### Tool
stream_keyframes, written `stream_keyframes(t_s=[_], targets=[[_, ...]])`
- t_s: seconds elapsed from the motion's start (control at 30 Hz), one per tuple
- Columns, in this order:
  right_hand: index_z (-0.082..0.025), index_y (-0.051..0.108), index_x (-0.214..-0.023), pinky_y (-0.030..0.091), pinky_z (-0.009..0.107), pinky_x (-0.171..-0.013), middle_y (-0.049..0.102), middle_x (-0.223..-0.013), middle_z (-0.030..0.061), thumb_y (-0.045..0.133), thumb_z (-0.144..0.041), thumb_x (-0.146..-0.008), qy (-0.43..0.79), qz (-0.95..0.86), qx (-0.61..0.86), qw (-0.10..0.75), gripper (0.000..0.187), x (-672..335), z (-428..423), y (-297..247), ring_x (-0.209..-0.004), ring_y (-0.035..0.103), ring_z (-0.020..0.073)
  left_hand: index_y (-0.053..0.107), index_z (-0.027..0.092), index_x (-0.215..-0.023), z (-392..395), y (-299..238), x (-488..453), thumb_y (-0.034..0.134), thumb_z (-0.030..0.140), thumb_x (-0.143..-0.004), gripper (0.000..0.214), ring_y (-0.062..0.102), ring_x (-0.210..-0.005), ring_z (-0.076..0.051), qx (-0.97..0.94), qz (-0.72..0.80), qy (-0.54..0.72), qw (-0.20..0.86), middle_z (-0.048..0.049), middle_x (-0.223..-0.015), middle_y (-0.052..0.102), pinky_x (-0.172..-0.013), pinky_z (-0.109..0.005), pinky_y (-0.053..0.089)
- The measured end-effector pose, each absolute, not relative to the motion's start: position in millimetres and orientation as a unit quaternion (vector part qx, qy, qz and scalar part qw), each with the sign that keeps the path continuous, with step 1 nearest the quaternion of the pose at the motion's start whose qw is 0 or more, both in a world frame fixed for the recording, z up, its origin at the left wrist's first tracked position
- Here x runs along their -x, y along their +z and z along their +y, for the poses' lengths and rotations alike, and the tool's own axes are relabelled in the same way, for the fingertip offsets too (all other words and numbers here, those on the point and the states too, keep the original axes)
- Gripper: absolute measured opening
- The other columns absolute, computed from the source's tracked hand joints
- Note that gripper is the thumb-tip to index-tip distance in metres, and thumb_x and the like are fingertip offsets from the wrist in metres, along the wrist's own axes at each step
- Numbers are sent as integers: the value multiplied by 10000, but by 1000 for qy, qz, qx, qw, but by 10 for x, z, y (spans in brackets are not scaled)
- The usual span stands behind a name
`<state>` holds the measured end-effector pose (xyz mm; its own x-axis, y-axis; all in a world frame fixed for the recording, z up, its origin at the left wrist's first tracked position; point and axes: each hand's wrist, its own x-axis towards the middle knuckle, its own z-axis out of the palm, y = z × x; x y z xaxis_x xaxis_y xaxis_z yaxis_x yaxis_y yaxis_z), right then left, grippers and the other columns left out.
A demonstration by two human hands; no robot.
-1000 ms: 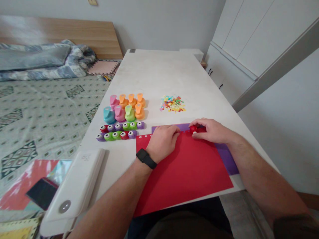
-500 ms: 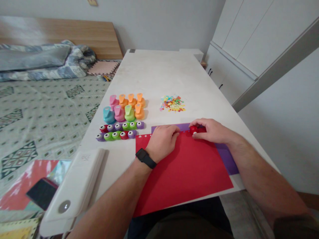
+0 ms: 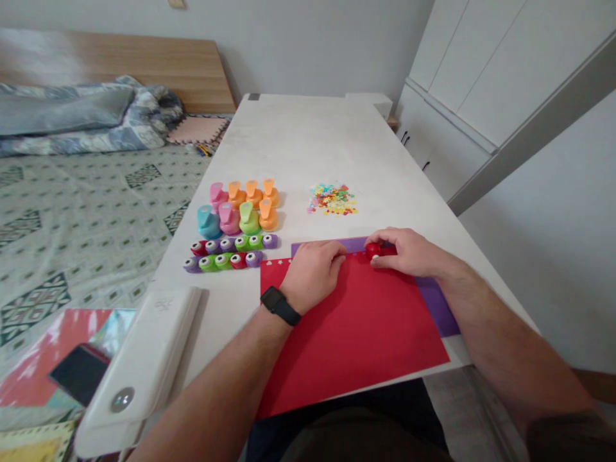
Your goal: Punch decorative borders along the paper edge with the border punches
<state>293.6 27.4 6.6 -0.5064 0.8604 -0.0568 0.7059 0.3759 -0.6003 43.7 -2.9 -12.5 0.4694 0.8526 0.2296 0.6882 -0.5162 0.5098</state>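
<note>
A red sheet of paper [image 3: 356,333] lies at the table's near edge, with a row of small punched holes along its far edge. Beneath it a purple sheet [image 3: 437,308] sticks out at the back and right. My left hand [image 3: 315,269], wearing a black watch, rests on the red paper's far edge with its fingers curled together. My right hand [image 3: 409,251] grips a small red craft punch [image 3: 372,251] between thumb and fingers, set on the far edge of the red paper. The palm covers part of the punch.
Small craft punches [image 3: 224,261] stand in two rows at the left, larger lever punches [image 3: 249,218] behind them. Colourful paper cut-outs [image 3: 333,199] lie scattered beyond the paper. At the near left are a white device [image 3: 149,353] and a dark phone [image 3: 81,374].
</note>
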Motion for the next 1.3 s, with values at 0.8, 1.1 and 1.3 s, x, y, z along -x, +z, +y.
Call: stream_keyframes(t_s=[0.8, 1.1, 1.3], targets=[[-222, 715, -918, 457, 322, -767, 714, -887, 22, 761, -254, -761, 296, -805, 496, 132, 167, -2873, 261, 84, -808, 627, 193, 705, 198, -986, -32, -150, -444, 522, 170, -966, 186, 676, -896, -202, -838, 456, 242, 175, -51, -971, 748, -813, -323, 500], [-210, 716, -946, 443, 310, -762, 709, -903, 28, 756, -257, -770, 296, -809, 490, 130, 186, -2888, 272, 55, -819, 614, 189, 699, 197, -987, -37, -146, -440, 513, 183, -975, 186, 677, -896, -205, -839, 457, 240, 174, -52, -967, 747, -818, -330, 497], [-212, 715, -957, 439, 307, -758, 707, -905, 28, 751, -240, -775, 297, -810, 490, 124, 187, -2881, 267, 56, -816, 612, 184, 703, 195, -995, -34, -135, -441, 520, 184, -970, 185, 673, -908, -206, -840, 457, 236, 175, -55, -970, 743, -835, -330, 499]])
